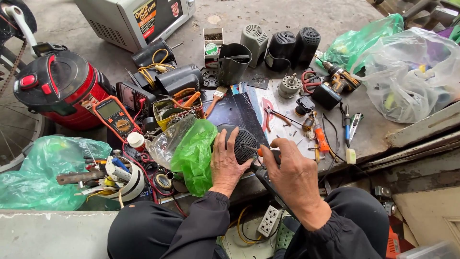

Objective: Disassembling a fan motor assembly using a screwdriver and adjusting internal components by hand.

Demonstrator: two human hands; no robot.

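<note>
Both knees in dark trousers (158,235) fill the bottom of the frame, and two bare hands reach out above them. At upper left stands one white microwave oven (129,17), and below it one red and black rice cooker (60,88). Three plastic bags of green film lie about: one at lower left (33,177), one at centre (194,153), one at upper right (362,41); one clear bag (412,72) sits beside that last. Three ribbed motor housings, one grey and two black (282,45), stand at top centre. One orange multimeter (115,115) lies left of centre. At centre, the left hand (227,163) clasps one black ribbed plastic housing (242,141), and the right hand (292,175) grips one black and orange screwdriver (266,158) whose tip meets that housing.
</note>
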